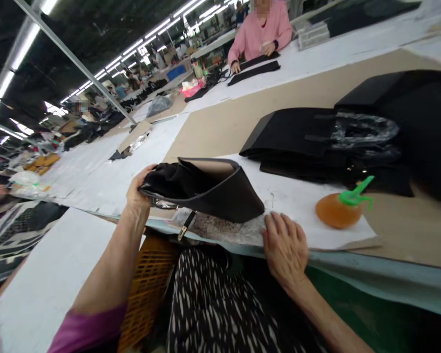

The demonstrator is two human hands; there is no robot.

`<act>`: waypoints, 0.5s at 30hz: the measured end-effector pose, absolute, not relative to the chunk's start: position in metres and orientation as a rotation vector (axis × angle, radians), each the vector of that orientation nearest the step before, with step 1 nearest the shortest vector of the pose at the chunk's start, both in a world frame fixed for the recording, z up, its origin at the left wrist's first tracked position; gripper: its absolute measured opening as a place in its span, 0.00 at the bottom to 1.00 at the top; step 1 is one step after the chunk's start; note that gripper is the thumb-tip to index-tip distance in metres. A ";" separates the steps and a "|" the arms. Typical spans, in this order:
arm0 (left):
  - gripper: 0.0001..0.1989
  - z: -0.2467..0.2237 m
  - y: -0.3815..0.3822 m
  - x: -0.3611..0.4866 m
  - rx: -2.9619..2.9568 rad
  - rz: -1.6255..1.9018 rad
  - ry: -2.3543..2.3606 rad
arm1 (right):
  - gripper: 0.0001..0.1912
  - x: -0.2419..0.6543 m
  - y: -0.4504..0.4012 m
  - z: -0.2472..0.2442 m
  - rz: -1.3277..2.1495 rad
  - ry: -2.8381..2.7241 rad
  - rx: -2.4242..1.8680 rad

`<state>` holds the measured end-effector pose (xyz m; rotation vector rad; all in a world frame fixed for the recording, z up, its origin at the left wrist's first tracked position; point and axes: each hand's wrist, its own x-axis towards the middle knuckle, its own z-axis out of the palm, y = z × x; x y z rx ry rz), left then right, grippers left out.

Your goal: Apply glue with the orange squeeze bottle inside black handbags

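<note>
My left hand grips the top left side of a black handbag, its fingers partly hidden behind the bag. The bag is tilted on the table edge, its mouth open, with dark lining and a beige inner panel showing. A black strap with a metal clasp hangs from its near side. My right hand lies flat on the table by the bag's lower right corner, fingers stretched out and holding nothing. To the right of that hand sits an orange squeeze bottle with a green nozzle.
Stacked black bag pieces with a plastic-wrapped handle lie at the right. Across the table, a person in pink handles black strips. A yellow basket stands below the table edge, and a white board is at left.
</note>
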<state>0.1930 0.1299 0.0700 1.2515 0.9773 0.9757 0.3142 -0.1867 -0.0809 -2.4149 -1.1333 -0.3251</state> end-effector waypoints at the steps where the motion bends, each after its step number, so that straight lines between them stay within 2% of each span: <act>1: 0.09 0.069 0.131 0.192 1.251 0.969 0.962 | 0.15 0.315 -0.187 -0.083 -0.339 -1.141 -2.405; 7: 0.15 0.071 0.131 0.187 1.293 0.778 0.894 | 0.16 0.319 -0.188 -0.100 -0.471 -1.202 -2.400; 15: 0.15 0.075 0.111 0.168 1.085 0.874 0.860 | 0.18 0.324 -0.188 -0.105 -0.684 -1.295 -2.331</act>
